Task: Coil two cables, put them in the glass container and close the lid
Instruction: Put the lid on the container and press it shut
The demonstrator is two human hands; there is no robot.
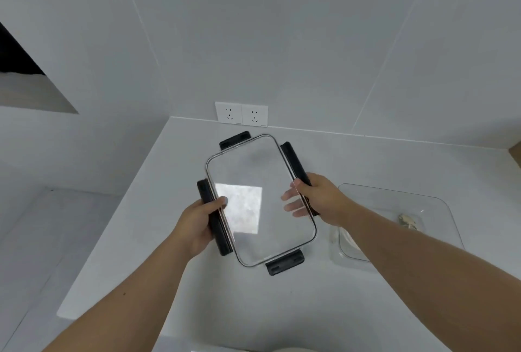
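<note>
I hold a clear rectangular lid (253, 171) with black clip flaps on its sides, tilted above the white counter. My left hand (197, 222) grips its left long edge over a black flap. My right hand (315, 199) grips the right long edge, fingers showing through the clear panel. The glass container (439, 205) stands on the counter to the right, partly behind my right forearm. Inside it lies a pale coiled cable (408, 222); more of a light cable shows near the container's front left corner.
The white counter (174, 238) runs to a tiled wall with a double socket (241, 114) straight behind the lid. The counter's left edge drops to a lower floor area. A brown corner shows at the far right edge.
</note>
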